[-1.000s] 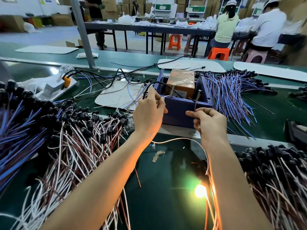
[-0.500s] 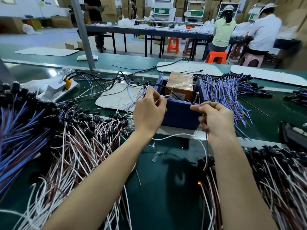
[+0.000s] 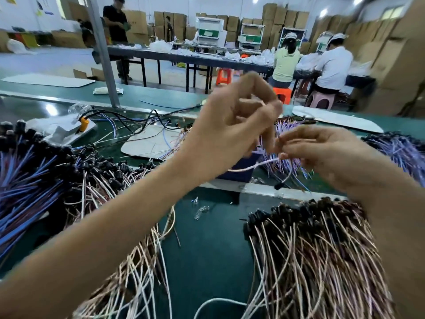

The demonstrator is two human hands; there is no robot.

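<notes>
Green bench point(image 3: 207, 249) fills the lower frame. Three big harness piles on it:
- blue-wire pile point(image 3: 27, 180) at 9 o'clock, with black plugs on its near edge
- brown-white pile point(image 3: 310, 261) at 5 o'clock, with black plugs along its top
- white-brown pile point(image 3: 138, 284) at 7 o'clock

A smaller purple-blue bundle point(image 3: 395, 148) sits at 3 o'clock. A white board point(image 3: 147, 143) lies flat at 10 o'clock from frame centre.

Both forearms are raised over the bench, with the hands near frame centre. The left hand point(image 3: 230, 134) is higher, at 12 o'clock, with its fingers curled in. Motion blur makes it impossible to tell whether it pinches anything. The right hand point(image 3: 333, 162) is at 3 o'clock from the left hand, and the fingertips almost meet.

The blue box point(image 3: 239, 174) is mostly hidden behind the left hand, at its 6 o'clock.

The right thumb and forefinger pinch a thin pale wire point(image 3: 255, 165). It is off the bench, in the air. One run goes toward 9 o'clock under the left hand, crossing in front of the box. The other end hangs toward 7 o'clock from the right fingertips and ends in a black plug point(image 3: 278, 186) just above the bench rail.

A few clear small parts point(image 3: 200, 210) lie loose on the bench at 6 o'clock of the box.
</notes>
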